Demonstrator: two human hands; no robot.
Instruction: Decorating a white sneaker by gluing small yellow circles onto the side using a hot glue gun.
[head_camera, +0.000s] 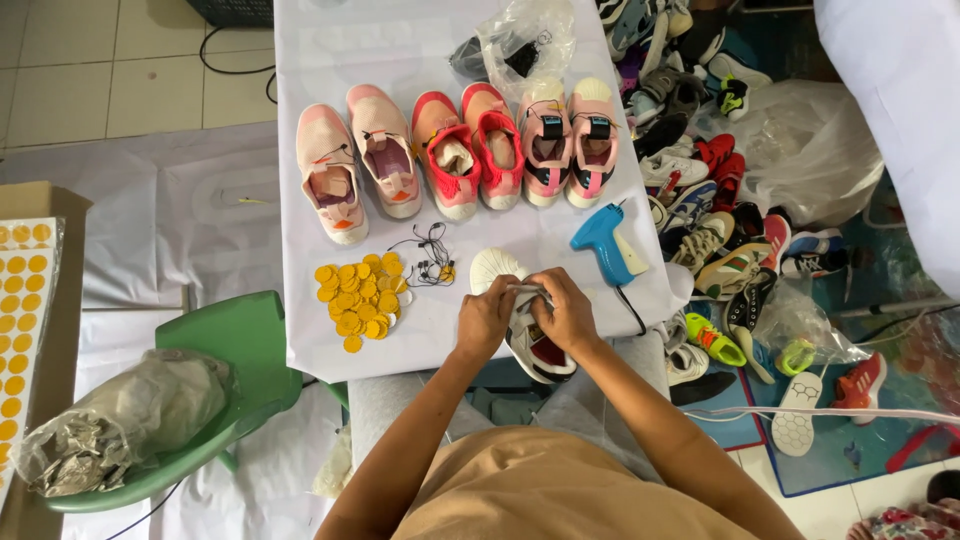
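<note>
Head view looks straight down on your two hands, which meet over a white shoe (522, 322) at the near edge of the tabletop (330, 60). Your left hand (486, 318) grips the shoe from the left and your right hand (566, 312) grips it from the right, both closed on its upper part with the fingertips close together. The shoe lies with its white toe pointing away from you and its heel, showing some dark red, hanging past the near edge toward your lap.

Just left of the shoe sits a heap of round yellow stickers (360, 298), and between the heap and the shoe lies a small tangle of black strings (430, 258). To the right of your hands, near the right edge, rests a blue tagging gun (606, 240) with its cord trailing down toward you.

Across the middle of the tabletop runs a row of three pairs: pale pink shoes (355, 170) on the left, red shoes (468, 150) in the centre, and pink shoes with black straps (570, 140) on the right. A clear plastic bag (520, 40) lies behind them at the far edge.

Beyond the right edge, a pile of mixed shoes (720, 200) covers the floor. On your left stands a green plastic chair (240, 350) holding a crumpled bag (120, 420).
</note>
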